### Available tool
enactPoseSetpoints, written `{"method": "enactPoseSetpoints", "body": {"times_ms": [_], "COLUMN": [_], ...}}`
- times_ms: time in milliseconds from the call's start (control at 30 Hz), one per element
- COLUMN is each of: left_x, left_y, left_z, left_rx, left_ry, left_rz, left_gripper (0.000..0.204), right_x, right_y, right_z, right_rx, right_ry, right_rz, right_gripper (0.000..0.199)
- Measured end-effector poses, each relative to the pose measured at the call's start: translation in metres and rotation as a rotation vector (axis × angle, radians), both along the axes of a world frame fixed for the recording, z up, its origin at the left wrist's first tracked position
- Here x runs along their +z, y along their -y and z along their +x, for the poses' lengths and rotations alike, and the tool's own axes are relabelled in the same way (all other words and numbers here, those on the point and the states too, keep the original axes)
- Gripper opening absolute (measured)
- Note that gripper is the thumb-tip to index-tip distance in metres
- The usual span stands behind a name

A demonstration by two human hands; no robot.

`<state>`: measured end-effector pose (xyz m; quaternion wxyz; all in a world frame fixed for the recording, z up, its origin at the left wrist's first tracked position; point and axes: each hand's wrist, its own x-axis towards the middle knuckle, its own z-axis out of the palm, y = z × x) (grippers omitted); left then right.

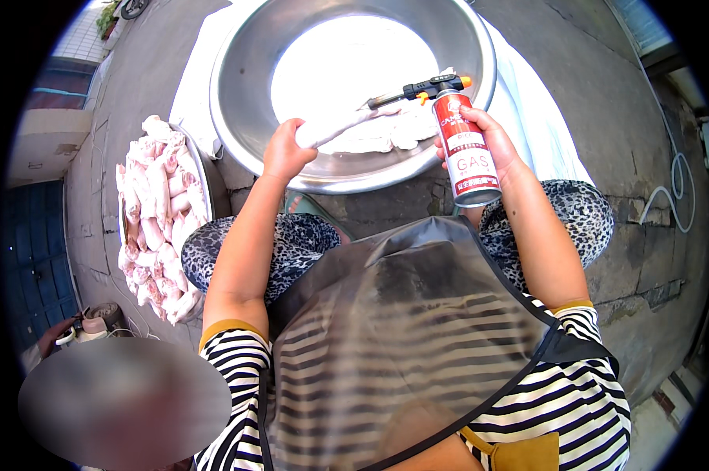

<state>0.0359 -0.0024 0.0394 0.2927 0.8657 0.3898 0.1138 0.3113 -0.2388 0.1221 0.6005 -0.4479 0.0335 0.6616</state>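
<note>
Here the left hand (286,151) gripped a trotter (340,126) over the basin (236,86); the right hand (489,141) clasped a torch can (466,149).

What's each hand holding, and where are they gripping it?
Left hand grips one end of a pale pig trotter; right hand wraps the red gas canister of a black torch.

Harsh daylight, blown-out glare in steel basin (236,94); fisheye edges bent.

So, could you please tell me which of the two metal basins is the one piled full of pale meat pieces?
The smaller basin at the person's left is heaped with them; the big basin ahead holds only a few.
</note>
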Motion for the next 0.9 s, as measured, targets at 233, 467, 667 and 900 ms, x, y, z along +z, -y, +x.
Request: {"method": "enactPoseSetpoints", "body": {"times_ms": [233,467,667,900], "left_x": [0.009,0.018,0.022,0.025], "left_y": [-0.001,-0.003,-0.002,0.001], "left_z": [-0.003,-0.007,-0.009,-0.010], "left_rx": [-0.013,-0.039,-0.041,-0.038], "left_ry": [0.006,0.013,0.002,-0.002], "left_rz": [0.028,0.100,0.079,0.090], "left_gripper": [0.049,0.047,0.050,0.048], "right_x": [0.005,0.002,0.002,-0.001], "right_y": [0.001,0.005,0.006,0.007], "right_z": [-0.002,0.004,0.003,0.001], "right_rx": [0.003,0.026,0.026,0.038], "right_ry": [0.001,-0.059,-0.038,0.013], "right_rz": [-0.026,0.029,-0.007,-0.004], "right_gripper": [0.051,0.053,0.053,0.054]}}
